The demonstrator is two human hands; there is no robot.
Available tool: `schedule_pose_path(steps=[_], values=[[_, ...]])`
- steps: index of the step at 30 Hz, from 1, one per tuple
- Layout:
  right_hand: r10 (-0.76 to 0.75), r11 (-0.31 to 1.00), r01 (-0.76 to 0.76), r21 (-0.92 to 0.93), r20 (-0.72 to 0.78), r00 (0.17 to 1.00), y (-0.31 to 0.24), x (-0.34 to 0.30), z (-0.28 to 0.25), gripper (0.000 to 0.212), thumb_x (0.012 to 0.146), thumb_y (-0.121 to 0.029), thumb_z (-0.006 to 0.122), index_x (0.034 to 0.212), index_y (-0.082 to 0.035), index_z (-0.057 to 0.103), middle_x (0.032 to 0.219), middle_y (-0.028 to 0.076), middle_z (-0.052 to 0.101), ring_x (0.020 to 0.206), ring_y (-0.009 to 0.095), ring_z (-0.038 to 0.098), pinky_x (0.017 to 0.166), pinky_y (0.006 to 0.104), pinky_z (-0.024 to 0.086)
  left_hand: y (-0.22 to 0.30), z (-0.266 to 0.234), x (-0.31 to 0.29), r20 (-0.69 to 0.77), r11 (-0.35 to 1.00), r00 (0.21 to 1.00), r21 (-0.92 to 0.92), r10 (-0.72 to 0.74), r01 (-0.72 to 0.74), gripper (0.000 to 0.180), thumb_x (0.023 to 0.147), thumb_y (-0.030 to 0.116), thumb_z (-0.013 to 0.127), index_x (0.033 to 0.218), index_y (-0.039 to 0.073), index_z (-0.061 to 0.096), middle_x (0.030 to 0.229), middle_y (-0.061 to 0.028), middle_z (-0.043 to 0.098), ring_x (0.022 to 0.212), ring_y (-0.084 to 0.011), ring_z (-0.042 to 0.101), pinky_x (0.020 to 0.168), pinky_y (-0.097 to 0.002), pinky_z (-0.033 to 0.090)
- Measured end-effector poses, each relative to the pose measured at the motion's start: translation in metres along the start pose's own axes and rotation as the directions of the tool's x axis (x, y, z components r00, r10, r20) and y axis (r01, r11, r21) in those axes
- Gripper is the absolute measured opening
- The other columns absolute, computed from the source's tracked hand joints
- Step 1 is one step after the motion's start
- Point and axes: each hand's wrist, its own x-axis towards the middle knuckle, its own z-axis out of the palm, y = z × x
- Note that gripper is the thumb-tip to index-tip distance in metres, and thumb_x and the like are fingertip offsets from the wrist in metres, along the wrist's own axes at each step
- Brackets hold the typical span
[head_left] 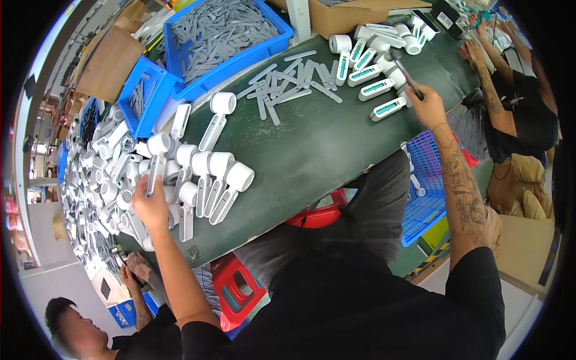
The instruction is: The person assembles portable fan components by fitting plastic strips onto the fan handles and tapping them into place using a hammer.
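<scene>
My left hand grips the handle of a white shower-head-shaped piece, its round head pointing away from me. Similar white pieces lie close to its right, slotted handles toward me. My right hand is closed on what looks like a hammer, raised over the right part of the bench; its far end is blurred. Below and left of it are white pieces with green strips in their handles. Loose grey strips are scattered on the green bench between my hands.
A blue tray full of grey strips and a smaller blue bin stand at the back. Many white pieces heap up at left. A blue basket sits below the bench edge. Other people work at both sides.
</scene>
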Motion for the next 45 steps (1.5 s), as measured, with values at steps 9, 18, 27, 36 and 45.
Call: schedule_pose_path(steps=[9,18,27,36,45], values=[[-0.087,0.963,0.11,0.247,-0.1,0.991,-0.045,-0.102,0.032,0.052,0.086,-0.032,0.094,0.126,-0.003,0.078,0.106,0.015,0.072,0.099,0.029,0.072,0.092,0.0398,0.058,0.206,0.108,-0.008,0.179,0.777,0.89,-0.577,0.419,-0.25,0.018,0.092,0.014,0.085,0.107,0.005,0.081,0.102,-0.0145,0.079,0.101,-0.0299,0.076,0.089,-0.041,0.058],[-0.127,0.95,0.117,0.291,0.017,0.992,-0.118,-0.159,0.059,0.055,0.085,-0.035,0.093,0.125,-0.001,0.076,0.102,0.013,0.065,0.091,0.032,0.068,0.082,0.0413,0.057,0.27,0.205,0.006,0.3,0.769,0.713,-0.351,0.633,-0.535,0.016,0.089,0.02,0.084,0.102,0.012,0.083,0.095,-0.01,0.072,0.108,-0.0336,0.068,0.094,-0.0461,0.056],[-0.148,0.943,0.132,0.305,0.03,0.989,-0.127,-0.143,0.073,0.052,0.086,-0.037,0.09,0.123,-0.004,0.074,0.105,0.014,0.063,0.095,0.036,0.067,0.084,0.0442,0.056,0.257,0.135,-0.03,0.693,0.666,0.626,-0.659,0.356,0.35,0.021,0.103,0.01,0.073,0.123,0.008,0.081,0.095,-0.0041,0.074,0.084,-0.0117,0.064,0.081,-0.028,0.052],[-0.184,0.933,0.178,0.314,-0.01,0.983,-0.139,-0.129,0.087,0.059,0.085,-0.038,0.092,0.127,0.0,0.074,0.102,0.014,0.064,0.093,0.032,0.068,0.082,0.0413,0.056,0.248,0.112,-0.032,0.63,0.832,0.702,-0.546,0.331,0.099,0.027,0.1,0.006,0.074,0.126,0.006,0.08,0.092,-0.0095,0.077,0.082,-0.0169,0.069,0.076,-0.0331,0.056],[-0.149,0.95,0.14,0.28,0.013,0.989,-0.141,-0.134,0.082,0.052,0.088,-0.04,0.089,0.125,-0.007,0.075,0.107,0.012,0.065,0.097,0.035,0.07,0.084,0.0449,0.058,0.271,0.161,-0.003,0.476,0.656,0.452,-0.579,0.754,-0.484,0.025,0.09,0.016,0.084,0.115,0.014,0.083,0.104,-0.0075,0.076,0.113,-0.0308,0.064,0.099,-0.0456,0.051]])
